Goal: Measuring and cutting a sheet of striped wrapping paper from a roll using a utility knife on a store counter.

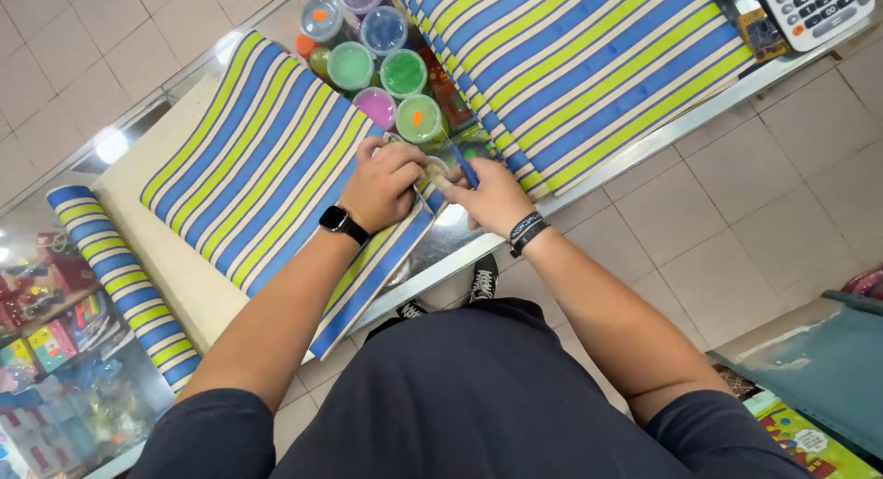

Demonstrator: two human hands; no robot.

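The blue pen [464, 164] is pinched in the right hand [497, 196], long axis pointing away, with the left hand [382, 183] clamped on the striped sheet [267, 157] right beside it.

Seen from above, a person's two bare forearms reach forward and angle inward until the hands almost meet. The left hand [384, 183] is curled, knuckles up, fingers bent under. The right hand [492, 196] is closed in a pinch, fingertips pointing toward the left.
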